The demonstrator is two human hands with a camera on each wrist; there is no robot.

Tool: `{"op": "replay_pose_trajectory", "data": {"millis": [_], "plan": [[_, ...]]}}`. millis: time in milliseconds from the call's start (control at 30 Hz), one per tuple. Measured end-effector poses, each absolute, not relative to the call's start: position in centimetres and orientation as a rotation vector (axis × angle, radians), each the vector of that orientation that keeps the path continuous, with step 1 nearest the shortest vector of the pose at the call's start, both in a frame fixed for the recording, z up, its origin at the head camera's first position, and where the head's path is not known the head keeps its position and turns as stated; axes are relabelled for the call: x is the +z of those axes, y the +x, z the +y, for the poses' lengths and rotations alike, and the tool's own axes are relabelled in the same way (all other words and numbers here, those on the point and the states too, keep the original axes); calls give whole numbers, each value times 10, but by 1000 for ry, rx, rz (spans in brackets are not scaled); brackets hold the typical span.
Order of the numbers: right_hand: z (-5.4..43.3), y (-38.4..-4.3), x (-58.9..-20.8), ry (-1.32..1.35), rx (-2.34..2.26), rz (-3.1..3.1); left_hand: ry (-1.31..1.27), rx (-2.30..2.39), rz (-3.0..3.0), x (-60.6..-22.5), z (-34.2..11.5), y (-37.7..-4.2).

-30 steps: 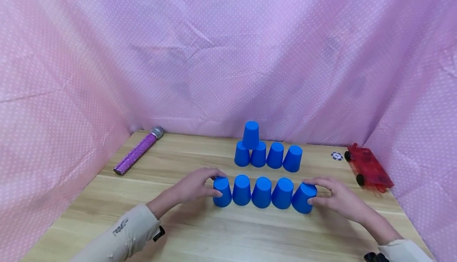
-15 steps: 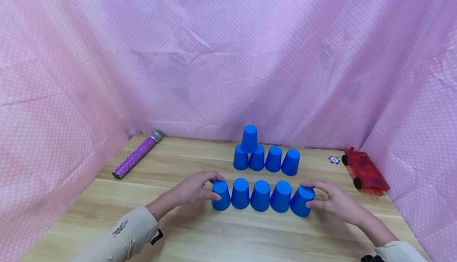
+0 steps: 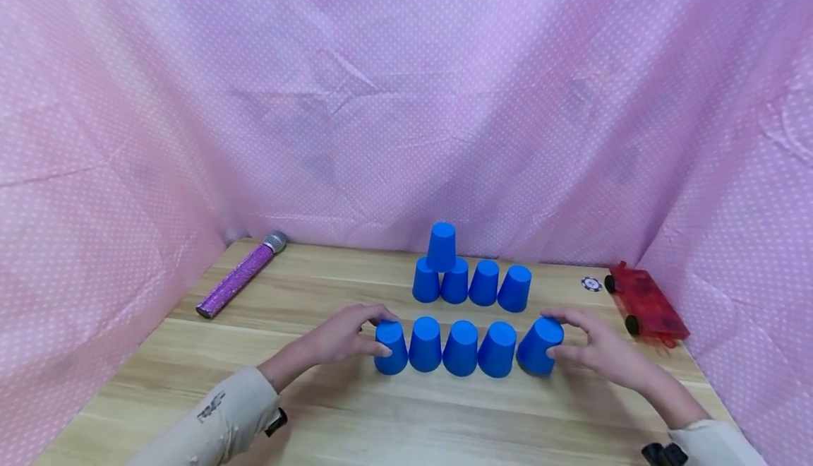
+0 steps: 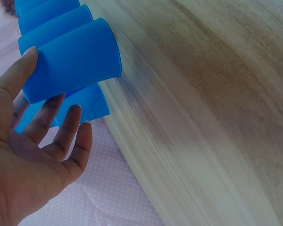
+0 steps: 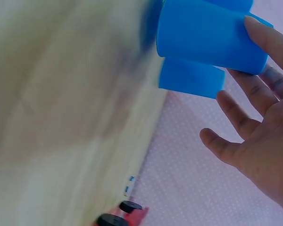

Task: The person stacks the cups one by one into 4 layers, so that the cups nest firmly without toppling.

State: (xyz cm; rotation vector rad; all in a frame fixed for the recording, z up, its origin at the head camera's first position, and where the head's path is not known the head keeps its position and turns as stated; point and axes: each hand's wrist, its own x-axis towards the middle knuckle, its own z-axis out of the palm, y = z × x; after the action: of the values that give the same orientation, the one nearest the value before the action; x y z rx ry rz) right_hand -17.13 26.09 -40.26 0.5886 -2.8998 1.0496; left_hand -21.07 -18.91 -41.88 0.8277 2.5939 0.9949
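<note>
Two blue cups, lower centre: one pinched in your left grip, one in your right grip; microphone, left, head view only.

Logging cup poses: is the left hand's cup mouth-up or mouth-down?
Mouth-down. In the head view, the left hand pinches the blue cup, narrow closed base up, wider end toward the table.

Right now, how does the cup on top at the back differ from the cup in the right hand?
The top cup sits across two back-row cups; the held cup is at the right end of the front row. No hand touches the top cup, while the right hand grips the held cup. Both are blue, narrow end up.
</note>
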Motion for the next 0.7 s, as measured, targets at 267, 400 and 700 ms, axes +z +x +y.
{"op": "replay_pose_trajectory", "data": {"millis": [267,400,700], "plan": [[263,-184,-372,570,968,-2884,827,987,2589,-418,-189,-213],[264,-193,-359,515,959,-2886,822,1006,2569,-417,-188,-214],[262,-230,-339,455,1030,-2879,808,1009,2567,-418,-189,-213]]}}
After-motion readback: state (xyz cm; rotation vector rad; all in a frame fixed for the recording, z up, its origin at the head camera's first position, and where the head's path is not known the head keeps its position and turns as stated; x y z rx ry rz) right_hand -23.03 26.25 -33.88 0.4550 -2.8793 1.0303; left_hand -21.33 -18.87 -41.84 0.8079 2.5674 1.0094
